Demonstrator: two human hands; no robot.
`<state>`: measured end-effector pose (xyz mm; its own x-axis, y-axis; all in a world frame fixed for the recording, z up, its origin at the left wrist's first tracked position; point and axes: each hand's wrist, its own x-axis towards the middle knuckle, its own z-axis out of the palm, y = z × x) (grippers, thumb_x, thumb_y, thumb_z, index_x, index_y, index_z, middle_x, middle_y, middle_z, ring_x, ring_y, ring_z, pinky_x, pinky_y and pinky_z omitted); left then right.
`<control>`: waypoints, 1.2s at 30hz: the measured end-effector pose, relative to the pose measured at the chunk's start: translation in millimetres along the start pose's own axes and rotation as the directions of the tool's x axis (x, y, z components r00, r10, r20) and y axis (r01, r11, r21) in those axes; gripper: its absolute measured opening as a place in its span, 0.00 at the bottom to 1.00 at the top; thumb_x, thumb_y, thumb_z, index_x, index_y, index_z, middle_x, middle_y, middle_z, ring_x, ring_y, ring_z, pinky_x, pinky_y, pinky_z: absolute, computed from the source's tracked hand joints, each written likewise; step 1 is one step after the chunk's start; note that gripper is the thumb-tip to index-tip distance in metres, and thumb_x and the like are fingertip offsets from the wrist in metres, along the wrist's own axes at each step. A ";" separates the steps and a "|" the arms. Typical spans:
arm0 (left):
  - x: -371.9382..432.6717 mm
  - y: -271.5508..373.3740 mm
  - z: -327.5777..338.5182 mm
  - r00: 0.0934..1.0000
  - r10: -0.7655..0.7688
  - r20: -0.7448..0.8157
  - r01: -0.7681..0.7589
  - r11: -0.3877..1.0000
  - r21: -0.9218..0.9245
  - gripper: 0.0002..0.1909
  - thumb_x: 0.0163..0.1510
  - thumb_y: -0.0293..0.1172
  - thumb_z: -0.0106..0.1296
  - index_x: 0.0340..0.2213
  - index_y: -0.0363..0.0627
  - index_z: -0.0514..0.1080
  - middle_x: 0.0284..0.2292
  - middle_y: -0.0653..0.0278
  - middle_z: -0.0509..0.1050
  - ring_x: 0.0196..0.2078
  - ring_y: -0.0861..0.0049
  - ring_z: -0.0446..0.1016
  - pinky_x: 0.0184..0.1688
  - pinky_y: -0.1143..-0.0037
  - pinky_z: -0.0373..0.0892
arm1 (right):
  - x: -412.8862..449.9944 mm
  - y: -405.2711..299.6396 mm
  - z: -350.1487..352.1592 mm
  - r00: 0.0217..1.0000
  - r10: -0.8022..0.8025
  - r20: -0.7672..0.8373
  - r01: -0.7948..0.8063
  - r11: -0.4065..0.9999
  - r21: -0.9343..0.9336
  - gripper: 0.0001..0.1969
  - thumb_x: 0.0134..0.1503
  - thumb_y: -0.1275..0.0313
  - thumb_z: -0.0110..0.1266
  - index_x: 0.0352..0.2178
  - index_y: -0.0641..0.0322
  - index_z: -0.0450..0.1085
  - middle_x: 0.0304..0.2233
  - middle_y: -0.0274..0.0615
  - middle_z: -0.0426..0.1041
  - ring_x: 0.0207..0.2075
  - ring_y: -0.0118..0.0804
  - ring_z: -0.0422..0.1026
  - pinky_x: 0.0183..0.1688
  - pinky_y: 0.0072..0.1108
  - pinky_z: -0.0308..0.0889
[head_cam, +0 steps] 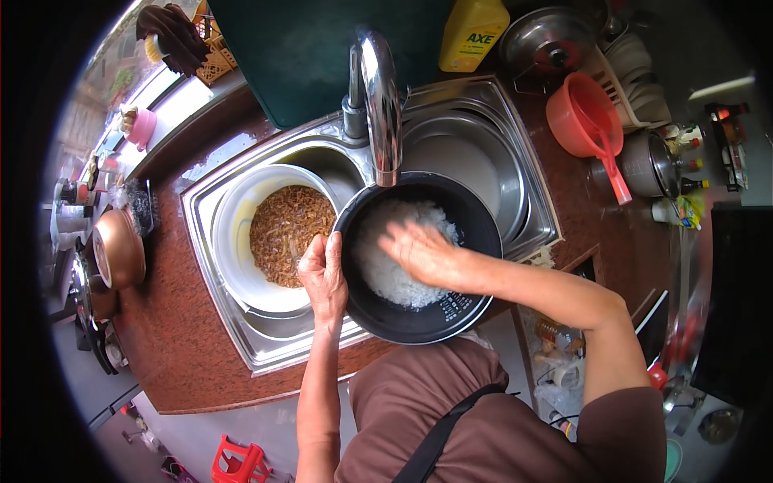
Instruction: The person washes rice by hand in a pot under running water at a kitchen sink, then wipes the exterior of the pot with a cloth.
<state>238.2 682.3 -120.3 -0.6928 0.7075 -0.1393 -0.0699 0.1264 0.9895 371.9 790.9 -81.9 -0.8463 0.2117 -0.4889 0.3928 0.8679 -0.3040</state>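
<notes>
A dark rice-cooker inner pot [423,329] sits tilted at the front of the double sink, under the tap's spout. My left hand [324,271] grips its left rim, thumb raised along the edge. White wet rice [410,290] covers the pot's bottom, and pale level markings show on the inner wall. Over the rice is my right hand [423,250], fingers stretched out and blurred by motion, holding nothing I can see. In the left basin a white plastic bucket [232,278] contains brown shredded bits in liquid. A steel basin [513,175] of cloudy water fills the right basin.
The chrome tap [383,108] arches above the pot. Behind the steel sink [266,356] stand a dark green board [290,54] and a yellow AXE bottle [474,36]. A pink dipper [574,127] is right; a copper-coloured bowl [124,247] is left. A red stool [238,462] stands on the floor.
</notes>
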 end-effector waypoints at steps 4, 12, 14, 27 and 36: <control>1.2 -3.3 2.8 1.000 0.008 -0.006 -0.008 1.000 -0.008 0.17 0.53 0.29 0.46 0.14 0.42 0.56 0.16 0.78 0.52 0.20 0.90 0.48 0.20 0.85 0.47 | 28.3 19.2 23.2 0.984 0.174 0.028 -0.175 0.981 0.079 0.45 0.29 0.66 0.63 0.52 0.44 0.50 0.52 0.50 0.47 0.49 0.62 0.53 0.42 0.53 0.57; 0.0 -4.2 -1.3 0.999 0.015 -0.031 -0.014 0.999 0.050 0.17 0.52 0.30 0.47 0.14 0.39 0.58 0.14 0.76 0.54 0.19 0.90 0.49 0.19 0.83 0.48 | 22.6 -12.7 49.3 0.927 0.099 0.362 -0.253 0.876 0.410 0.53 0.25 0.69 0.62 0.55 0.51 0.42 0.54 0.61 0.39 0.53 0.61 0.48 0.51 0.39 0.54; -0.4 -4.2 0.5 0.999 0.019 -0.026 -0.019 1.000 -0.003 0.16 0.51 0.29 0.48 0.14 0.38 0.59 0.13 0.75 0.54 0.19 0.89 0.50 0.19 0.83 0.49 | 24.7 -12.4 49.8 0.895 0.067 0.441 -0.277 0.859 0.430 0.51 0.26 0.70 0.60 0.54 0.57 0.44 0.54 0.62 0.41 0.53 0.60 0.50 0.53 0.32 0.53; -0.7 -1.5 2.1 0.999 0.029 0.014 -0.029 0.999 0.024 0.15 0.51 0.29 0.48 0.16 0.38 0.61 0.14 0.74 0.55 0.19 0.89 0.51 0.20 0.83 0.51 | 49.1 1.7 59.5 0.957 0.232 0.177 -0.287 0.854 0.434 0.17 0.38 0.70 0.46 0.31 0.69 0.69 0.30 0.60 0.70 0.37 0.53 0.69 0.40 0.34 0.64; -2.0 -5.7 0.2 0.999 0.049 0.002 -0.049 0.999 0.017 0.15 0.51 0.29 0.47 0.15 0.38 0.60 0.14 0.74 0.55 0.19 0.88 0.51 0.19 0.83 0.51 | 27.4 35.3 16.3 0.944 0.253 0.211 -0.289 0.943 0.164 0.27 0.43 0.49 0.45 0.35 0.62 0.69 0.41 0.60 0.64 0.42 0.54 0.66 0.43 0.39 0.61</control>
<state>240.1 680.4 -125.6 -0.6942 0.7141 -0.0903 -0.0233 0.1031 0.9944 368.4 820.0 -119.3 -0.6236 0.3243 -0.7113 0.6742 0.6837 -0.2793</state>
